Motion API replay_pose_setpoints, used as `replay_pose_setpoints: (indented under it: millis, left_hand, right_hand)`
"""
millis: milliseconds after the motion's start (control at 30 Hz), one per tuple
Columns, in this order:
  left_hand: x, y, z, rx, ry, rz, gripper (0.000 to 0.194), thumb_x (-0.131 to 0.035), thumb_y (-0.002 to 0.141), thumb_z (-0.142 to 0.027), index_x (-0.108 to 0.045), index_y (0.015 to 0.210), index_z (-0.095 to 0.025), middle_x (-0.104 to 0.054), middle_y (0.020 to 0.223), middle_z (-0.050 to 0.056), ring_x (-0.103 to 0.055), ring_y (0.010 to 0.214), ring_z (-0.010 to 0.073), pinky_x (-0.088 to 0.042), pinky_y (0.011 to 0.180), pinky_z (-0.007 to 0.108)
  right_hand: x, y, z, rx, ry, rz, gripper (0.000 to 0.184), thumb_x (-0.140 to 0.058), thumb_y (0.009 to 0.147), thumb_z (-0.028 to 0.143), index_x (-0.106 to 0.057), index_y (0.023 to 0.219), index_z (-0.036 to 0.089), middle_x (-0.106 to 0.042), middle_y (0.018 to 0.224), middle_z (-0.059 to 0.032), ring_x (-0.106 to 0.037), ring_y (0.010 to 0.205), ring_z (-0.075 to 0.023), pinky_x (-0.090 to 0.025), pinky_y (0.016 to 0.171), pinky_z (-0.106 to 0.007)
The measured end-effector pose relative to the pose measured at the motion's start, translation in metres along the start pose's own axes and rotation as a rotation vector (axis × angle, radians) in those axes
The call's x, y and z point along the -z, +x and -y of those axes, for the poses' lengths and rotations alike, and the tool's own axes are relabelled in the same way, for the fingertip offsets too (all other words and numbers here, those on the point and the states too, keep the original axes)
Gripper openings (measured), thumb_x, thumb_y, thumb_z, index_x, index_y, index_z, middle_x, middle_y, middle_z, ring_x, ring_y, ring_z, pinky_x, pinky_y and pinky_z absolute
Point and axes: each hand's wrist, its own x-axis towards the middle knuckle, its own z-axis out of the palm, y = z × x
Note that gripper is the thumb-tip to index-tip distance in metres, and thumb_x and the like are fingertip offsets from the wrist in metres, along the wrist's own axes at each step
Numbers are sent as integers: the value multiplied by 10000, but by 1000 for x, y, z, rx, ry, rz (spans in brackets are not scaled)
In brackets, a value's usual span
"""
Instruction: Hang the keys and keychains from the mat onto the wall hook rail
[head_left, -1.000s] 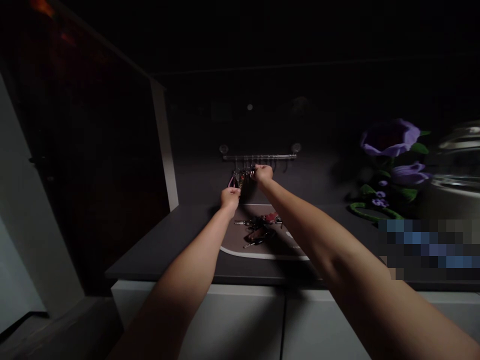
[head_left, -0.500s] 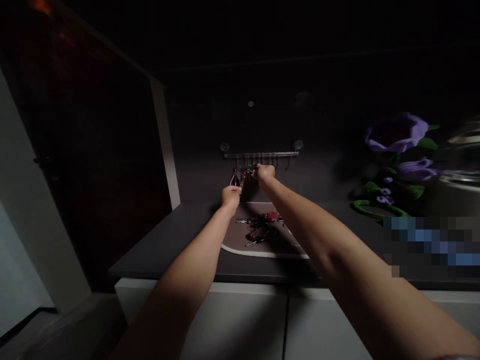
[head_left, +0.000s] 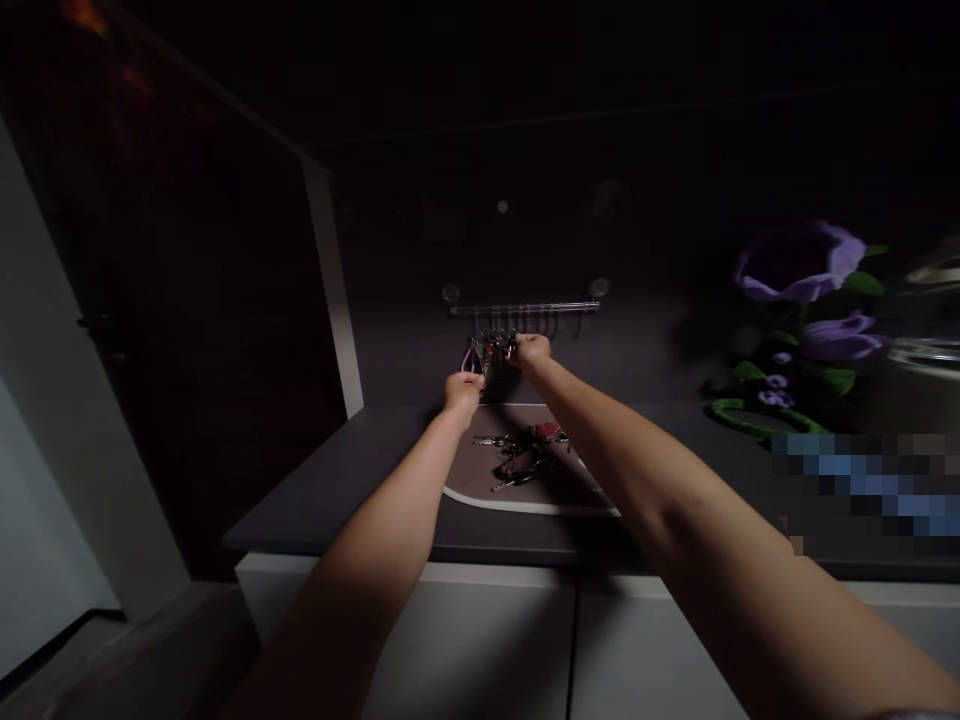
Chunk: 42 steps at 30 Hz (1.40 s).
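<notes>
A clear rail [head_left: 525, 308] with several hooks is fixed to the dark wall, and bunches of keys [head_left: 497, 350] hang from its left half. My left hand [head_left: 463, 390] is closed at the lower end of the hanging keys, beside a pink strap [head_left: 469, 360]. Higher up and to the right, my right hand [head_left: 533, 348] pinches a key ring [head_left: 513, 347] just below the hooks. The fingers hide part of what each hand grips. Beneath the hands, a pile of keys [head_left: 525, 455] with a red piece lies on a brownish mat [head_left: 469, 475].
The mat's white rim borders a dark countertop [head_left: 337, 490] above white cabinets [head_left: 495, 630]. Purple flowers [head_left: 802, 265] with green leaves and a shiny vessel [head_left: 922, 390] stand at the right. A dark door [head_left: 187, 350] is on the left.
My right hand has shifted very slightly down at the hooks, so the hanging key ring shows more. My left hand stays almost where it was; the whole view has drifted a little.
</notes>
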Motion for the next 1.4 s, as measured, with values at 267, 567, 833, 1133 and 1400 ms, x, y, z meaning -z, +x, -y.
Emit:
replay_pose_setpoints:
  millis: [267,567,833,1133,1400]
  left_hand:
    - [4,-2,-4,50,-22,43,60,-643,622,-99,-608,583,-127,-541,477,-17,-449,440,51,-374,464,173]
    - [14,-9,-13,69,91,185,76,-661,592,-58,-638,592,-131,-540,480,-16,-444,438,58,-343,473,189]
    - [12,-19,-13,-32,230,306,125,-613,600,-10,-629,547,-122,-528,472,-22,-435,460,68,-377,564,229]
    - [18,-28,13,-285,438,556,60,-637,600,-96,-666,601,-148,-594,548,-5,-484,537,102,-377,610,231]
    - [18,-17,29,-428,569,755,72,-611,644,-160,-675,679,-161,-649,665,16,-551,638,127,-400,671,233]
  right_hand:
    - [13,-10,5,-26,-39,127,136,-474,732,77,-471,615,147,-461,508,38,-452,433,-55,-462,486,-227]
    - [38,-41,12,-73,-33,173,39,-514,722,115,-509,725,154,-509,598,20,-473,482,-57,-450,509,-212]
    - [70,-75,2,13,-38,341,46,-552,731,166,-529,766,147,-557,660,-5,-498,533,-60,-423,538,-197]
    - [102,-86,-31,380,-522,390,60,-554,734,160,-602,770,158,-620,697,-16,-529,641,-114,-406,660,-249]
    - [105,-86,-40,612,-820,438,130,-553,735,103,-651,784,173,-666,838,-76,-577,781,-172,-400,756,-273]
